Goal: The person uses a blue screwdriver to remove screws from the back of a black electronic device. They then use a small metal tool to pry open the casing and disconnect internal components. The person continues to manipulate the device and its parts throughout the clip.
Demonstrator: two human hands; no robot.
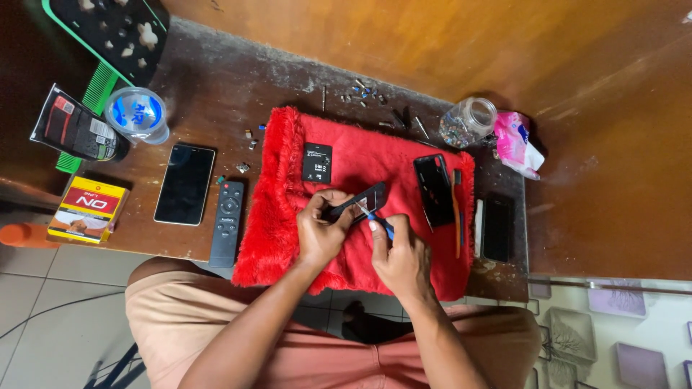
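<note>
My left hand [323,229] grips a dark phone frame part [358,202], tilted up over the red fluffy cloth [281,216]. Close to its right, my right hand [398,257] holds a small blue-handled tool [382,225] with its tip against that part. A black phone back cover [435,189] lies on the cloth to the right, next to an orange-handled tool [456,212]. A small black board-like piece [317,163] rests on the cloth above my hands.
On the brown table: a black phone [185,184], a black remote [227,222], a yellow and red box [88,209], a plastic cup [138,114], a glass jar [467,122], a pink bag [517,143], another dark phone [497,227], loose screws [360,92].
</note>
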